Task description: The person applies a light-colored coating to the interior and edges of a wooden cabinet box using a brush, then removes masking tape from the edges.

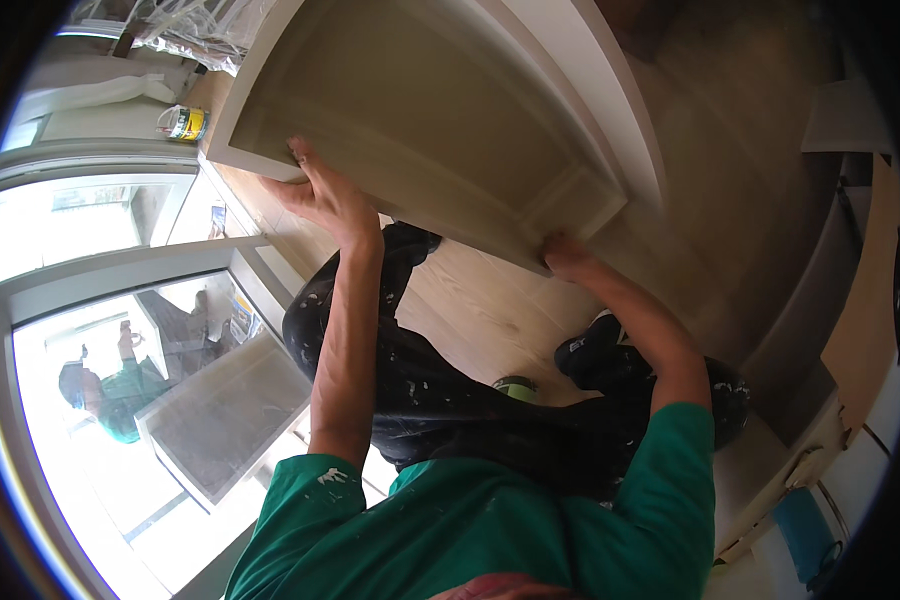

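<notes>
Tilted in front of me is a large shallow cabinet box [420,110], pale on its rim and grey-beige inside, its open side facing me. My left hand [330,205] is closed on its near edge close to the left corner, thumb over the rim and fingers beneath. Further right along that same edge, my right hand [568,256] grips close to the right corner; its fingertips are partly hidden. My paint-spotted dark trousers [440,400] and one dark shoe [588,350] show below the box.
At left stands a glazed frame [130,270] with a reflection in it. A yellow-labelled paint bucket [183,123] is beyond it, near clear plastic sheeting [205,35]. A green-rimmed round thing [516,388] lies on the wood floor [470,300]. Boards [865,310] and a teal item [805,530] are at right.
</notes>
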A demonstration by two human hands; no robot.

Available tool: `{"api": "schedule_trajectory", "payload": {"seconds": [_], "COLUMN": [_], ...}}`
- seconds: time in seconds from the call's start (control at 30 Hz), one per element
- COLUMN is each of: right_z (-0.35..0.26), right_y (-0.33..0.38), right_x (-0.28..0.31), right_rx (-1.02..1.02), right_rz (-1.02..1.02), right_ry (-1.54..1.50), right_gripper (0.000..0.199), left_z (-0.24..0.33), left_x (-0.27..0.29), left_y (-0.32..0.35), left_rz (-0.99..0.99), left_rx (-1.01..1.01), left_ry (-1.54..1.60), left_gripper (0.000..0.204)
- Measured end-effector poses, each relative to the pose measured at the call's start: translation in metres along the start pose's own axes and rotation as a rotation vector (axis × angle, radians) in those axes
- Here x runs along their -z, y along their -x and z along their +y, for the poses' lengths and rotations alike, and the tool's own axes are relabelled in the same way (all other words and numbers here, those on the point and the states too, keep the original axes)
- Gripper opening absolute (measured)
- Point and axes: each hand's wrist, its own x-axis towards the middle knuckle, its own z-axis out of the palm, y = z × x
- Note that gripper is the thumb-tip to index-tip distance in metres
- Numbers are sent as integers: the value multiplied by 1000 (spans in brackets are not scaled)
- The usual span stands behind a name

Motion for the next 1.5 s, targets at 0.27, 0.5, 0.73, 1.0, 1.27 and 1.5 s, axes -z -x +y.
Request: {"api": "schedule_trajectory", "payload": {"seconds": [0.27, 0.5, 0.73, 1.0, 1.27, 1.5], "right_z": [2, 4, 30, 54, 38, -32], "right_y": [15, -3, 18, 33, 34, 27], "right_x": [22, -1, 30, 96, 205, 307], "right_rx": [-71, -121, -218, -320, -223, -131], "right_rz": [116, 169, 197, 495, 901, 761], "right_ry": [-183, -79, -537, -883, -763, -1038], "right_gripper": [22, 19, 23, 13, 6, 15], "left_z": [3, 1, 1, 3, -22, -7], "left_x": [-2, -2, 3, -3, 13, 0], "left_y": [2, 0, -1, 4, -9, -5], "left_rz": [0, -13, -24, 1, 24, 122], "left_rx": [48, 44, 46, 29, -57, -51], "left_ry": [70, 18, 32, 130, 4, 17], "left_gripper": [41, 45, 43, 39, 36, 35]}}
